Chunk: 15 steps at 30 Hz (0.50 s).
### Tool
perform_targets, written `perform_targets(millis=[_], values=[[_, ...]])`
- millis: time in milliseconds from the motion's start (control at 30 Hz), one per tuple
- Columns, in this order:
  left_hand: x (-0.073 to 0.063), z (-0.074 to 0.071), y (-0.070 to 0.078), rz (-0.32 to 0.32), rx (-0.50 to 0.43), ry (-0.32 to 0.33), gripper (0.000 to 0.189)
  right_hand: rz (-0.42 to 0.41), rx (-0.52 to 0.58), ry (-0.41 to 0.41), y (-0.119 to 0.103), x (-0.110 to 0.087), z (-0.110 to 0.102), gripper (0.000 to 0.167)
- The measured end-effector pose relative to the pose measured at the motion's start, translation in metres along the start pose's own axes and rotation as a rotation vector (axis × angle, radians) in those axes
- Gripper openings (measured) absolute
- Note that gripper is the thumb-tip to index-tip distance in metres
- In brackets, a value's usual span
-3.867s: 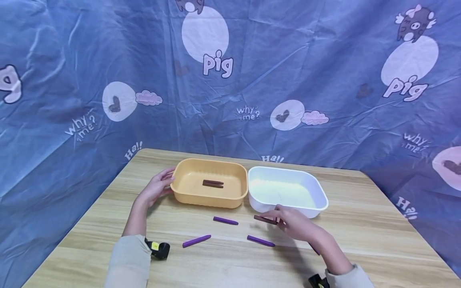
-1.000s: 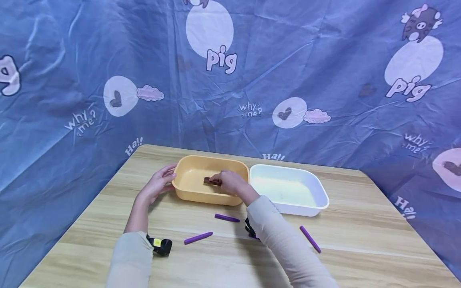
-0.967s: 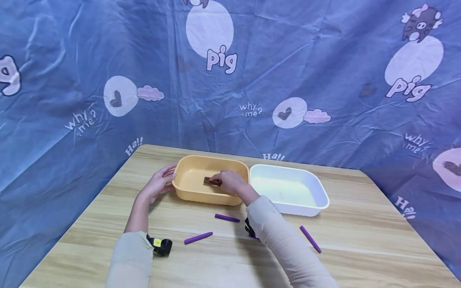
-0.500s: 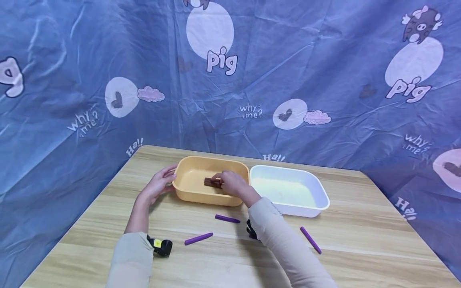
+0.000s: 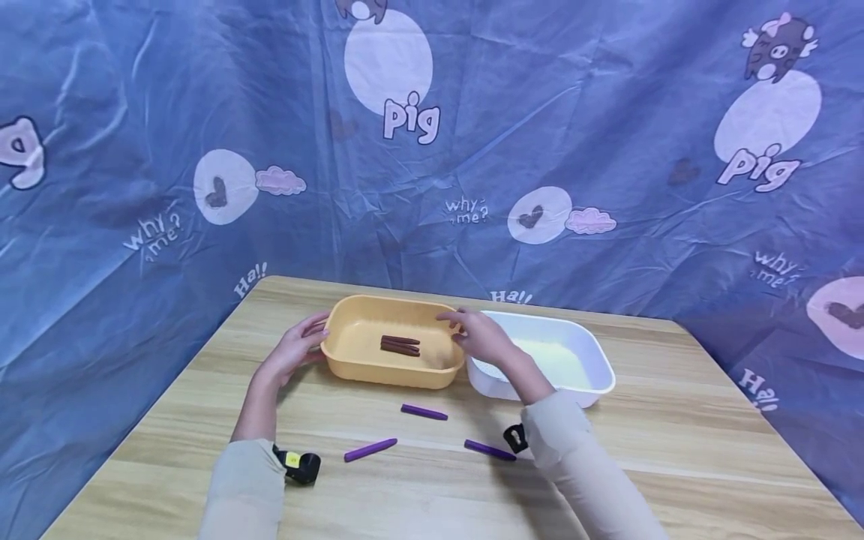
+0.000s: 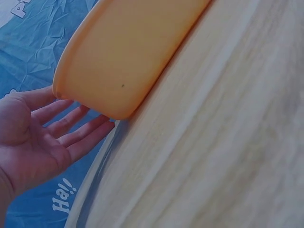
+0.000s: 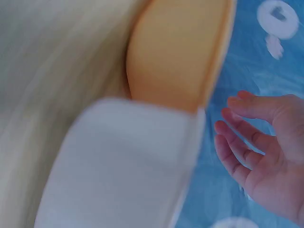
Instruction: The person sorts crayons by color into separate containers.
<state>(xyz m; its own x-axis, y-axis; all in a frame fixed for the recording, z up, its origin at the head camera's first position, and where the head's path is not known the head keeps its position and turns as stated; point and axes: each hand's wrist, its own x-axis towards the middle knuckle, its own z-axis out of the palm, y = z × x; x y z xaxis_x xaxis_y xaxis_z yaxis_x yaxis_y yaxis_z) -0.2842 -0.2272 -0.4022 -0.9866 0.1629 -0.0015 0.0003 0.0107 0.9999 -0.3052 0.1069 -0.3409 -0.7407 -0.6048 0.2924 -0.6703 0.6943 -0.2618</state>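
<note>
Three brown crayons [image 5: 400, 346] lie side by side on the floor of the yellow-orange bin [image 5: 385, 374]. My left hand [image 5: 295, 349] rests at that bin's left end; in the left wrist view its extended fingers touch the wall under the rim. My right hand [image 5: 483, 335] hovers over where the yellow bin meets the white bin [image 5: 560, 360]. Nothing is in its loosely bent, spread fingers, as the right wrist view shows. In front of the bins lie a purple crayon [image 5: 424, 412], a second purple crayon [image 5: 370, 450] and a third purple crayon [image 5: 490, 450].
Both bins stand side by side toward the back of the wooden table [image 5: 405, 495]. A blue patterned curtain [image 5: 405, 187] hangs behind and around the table. The right forearm [image 5: 574, 450] crosses the table's right part and covers some of it.
The right hand earlier carried a brown crayon from the table into the yellow bin. It has let go and moved up and right, out over the bin's right rim. The left hand stays put.
</note>
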Motion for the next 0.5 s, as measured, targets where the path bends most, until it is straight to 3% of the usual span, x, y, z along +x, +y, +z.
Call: perform_targets(millis=[167,333,500], values=[[-0.004,0.001,0.010,0.033,0.086,0.116,0.056,0.014,0.049,0.101,0.020,-0.031,-0.023,0.042],[-0.007,0.009,0.029,0.126,0.178,0.231,0.058,0.057,0.058,0.156,0.044,-0.067,-0.045,0.039],[-0.010,0.022,0.046,0.197,0.268,0.257,0.056,0.120,0.049,0.187,0.071,-0.101,-0.066,0.036]])
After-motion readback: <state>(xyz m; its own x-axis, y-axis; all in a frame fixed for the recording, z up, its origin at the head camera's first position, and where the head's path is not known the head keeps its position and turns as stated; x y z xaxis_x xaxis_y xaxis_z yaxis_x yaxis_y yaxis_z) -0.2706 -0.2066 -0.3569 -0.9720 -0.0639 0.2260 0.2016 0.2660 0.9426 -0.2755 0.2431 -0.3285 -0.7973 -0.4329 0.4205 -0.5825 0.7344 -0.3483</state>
